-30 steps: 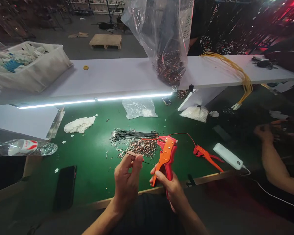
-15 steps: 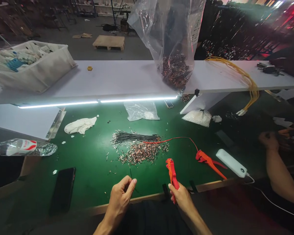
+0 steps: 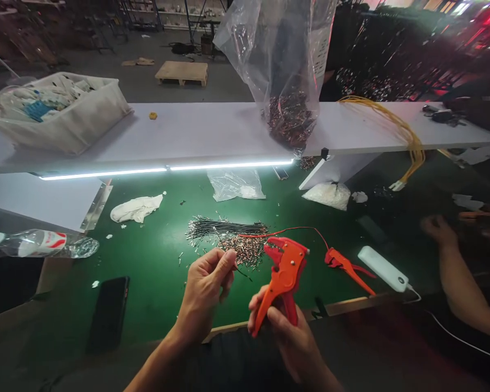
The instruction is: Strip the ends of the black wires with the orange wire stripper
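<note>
Between thumb and fingers, my left hand (image 3: 206,291) pinches a thin black wire (image 3: 243,273), whose end sticks out to the right. My right hand (image 3: 283,326) is wrapped round the handles of an orange-red wire stripper (image 3: 288,268), its jaws turned left toward the wire but apart from it. Beyond my hands lies a bundle of black wires (image 3: 228,228) with bare metal ends. A heap of short copper-coloured pieces (image 3: 249,250) is just in front of it, partly hidden by my left hand. To the right, a second orange wire stripper (image 3: 347,267) rests by a red wire (image 3: 298,228).
A phone (image 3: 108,313) and a water bottle (image 3: 41,243) lie at the left. A white power bank (image 3: 383,268) is at the right, near another person's arm (image 3: 459,272). A shelf (image 3: 204,128) with a lamp spans the back, carrying a plastic bag (image 3: 292,117) and a white bin (image 3: 77,122).
Both hands have risen and moved forward, the left one with the wire. The wire stripper in my right hand has turned broadside, its jaws now facing left.
</note>
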A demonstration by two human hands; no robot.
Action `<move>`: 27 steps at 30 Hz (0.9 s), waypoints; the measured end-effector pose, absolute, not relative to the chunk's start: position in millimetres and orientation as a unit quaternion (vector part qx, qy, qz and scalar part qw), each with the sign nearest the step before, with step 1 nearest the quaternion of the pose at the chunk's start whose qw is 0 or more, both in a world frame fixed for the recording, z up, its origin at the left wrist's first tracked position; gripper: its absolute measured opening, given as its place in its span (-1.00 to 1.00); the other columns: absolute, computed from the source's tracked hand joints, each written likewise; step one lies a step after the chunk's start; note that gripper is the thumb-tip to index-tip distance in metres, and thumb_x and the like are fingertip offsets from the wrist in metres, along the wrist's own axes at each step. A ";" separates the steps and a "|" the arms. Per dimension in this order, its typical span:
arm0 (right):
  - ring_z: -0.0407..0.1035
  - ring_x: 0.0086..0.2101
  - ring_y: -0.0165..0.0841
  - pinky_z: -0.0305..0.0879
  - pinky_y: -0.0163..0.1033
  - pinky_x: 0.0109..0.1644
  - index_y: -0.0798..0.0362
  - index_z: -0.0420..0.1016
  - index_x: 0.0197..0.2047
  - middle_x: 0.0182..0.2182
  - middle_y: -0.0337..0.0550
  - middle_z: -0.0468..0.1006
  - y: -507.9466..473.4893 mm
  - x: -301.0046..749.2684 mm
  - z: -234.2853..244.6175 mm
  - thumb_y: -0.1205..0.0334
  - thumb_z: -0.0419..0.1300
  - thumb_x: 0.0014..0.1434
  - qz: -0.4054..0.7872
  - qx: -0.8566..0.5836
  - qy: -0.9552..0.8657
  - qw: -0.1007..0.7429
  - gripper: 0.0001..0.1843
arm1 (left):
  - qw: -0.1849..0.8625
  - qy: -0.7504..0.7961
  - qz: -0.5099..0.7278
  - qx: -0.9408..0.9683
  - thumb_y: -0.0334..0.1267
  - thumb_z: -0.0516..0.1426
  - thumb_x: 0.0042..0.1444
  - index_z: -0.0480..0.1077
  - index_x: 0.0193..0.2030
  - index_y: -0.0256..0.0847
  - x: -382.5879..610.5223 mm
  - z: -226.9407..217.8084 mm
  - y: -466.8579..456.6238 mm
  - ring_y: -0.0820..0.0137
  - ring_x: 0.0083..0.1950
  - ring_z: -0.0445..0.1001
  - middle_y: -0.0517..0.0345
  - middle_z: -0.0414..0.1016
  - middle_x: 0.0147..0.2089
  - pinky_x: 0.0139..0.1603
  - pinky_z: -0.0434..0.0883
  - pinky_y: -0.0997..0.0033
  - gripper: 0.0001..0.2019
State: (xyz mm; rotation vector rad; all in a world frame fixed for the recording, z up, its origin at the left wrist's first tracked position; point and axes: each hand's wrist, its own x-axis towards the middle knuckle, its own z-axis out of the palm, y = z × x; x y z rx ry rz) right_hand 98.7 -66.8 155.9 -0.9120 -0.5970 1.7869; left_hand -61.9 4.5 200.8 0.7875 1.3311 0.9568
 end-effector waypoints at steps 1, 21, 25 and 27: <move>0.48 -0.37 -0.29 0.38 -0.17 -0.26 0.05 0.44 -0.13 -0.23 -0.10 0.52 -60.5 94.2 160.9 0.11 0.25 0.20 0.731 -0.381 -0.231 0.517 -0.77 | 0.612 0.576 0.415 0.347 0.16 0.16 0.06 0.28 -0.49 -0.22 -58.5 201.7 3.4 0.61 -0.67 0.04 0.37 0.16 -0.68 -0.70 0.07 0.62 -0.55; 0.45 -0.39 -0.11 0.32 -0.10 -0.23 0.08 0.37 -0.18 -0.41 -0.04 0.52 -45.2 149.4 67.1 0.00 0.10 0.08 0.436 -0.760 -0.385 0.289 -0.65 | 0.551 0.654 0.322 0.406 0.31 0.12 -0.02 0.41 -0.50 -0.24 -83.6 115.7 -28.0 0.54 -0.66 0.11 0.29 0.23 -0.65 -0.70 0.09 0.55 -0.44; 0.44 -0.42 -0.06 0.20 -0.14 -0.31 0.01 0.35 -0.26 -0.54 -0.11 0.48 -48.1 187.2 31.5 0.12 0.07 0.08 0.362 -0.818 -0.399 0.202 -0.82 | 0.556 0.666 0.292 0.402 0.36 0.08 -0.02 0.36 -0.53 -0.22 -82.8 87.3 -41.0 0.52 -0.67 0.09 0.29 0.24 -0.67 -0.69 0.06 0.54 -0.41; 0.43 -0.45 -0.06 0.14 -0.16 -0.35 -0.01 0.33 -0.29 -0.58 -0.12 0.45 -46.5 198.3 17.8 0.16 0.07 0.08 0.337 -0.827 -0.415 0.175 -0.87 | 0.560 0.667 0.279 0.404 0.39 0.06 -0.02 0.28 -0.57 -0.20 -77.2 73.3 -47.7 0.52 -0.66 0.08 0.30 0.22 -0.67 -0.68 0.06 0.54 -0.40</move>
